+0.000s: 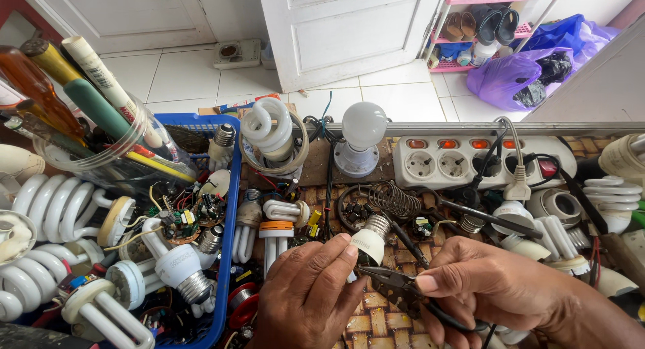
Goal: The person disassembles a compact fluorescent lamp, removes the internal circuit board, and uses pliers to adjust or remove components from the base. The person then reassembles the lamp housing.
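My left hand [306, 298] grips a white screw-cap bulb base [371, 241], cap tilted away, while my right hand [490, 288] closes black-handled pliers [396, 285] just beside it.

There is only one view. The camera sits on the person's head and looks steeply down, very close to the two hands at the bottom edge. It faces forward across the cluttered woven brown counter [376, 322] to the white tiled floor [181, 73] and the white panelled door [342, 33] at the top.
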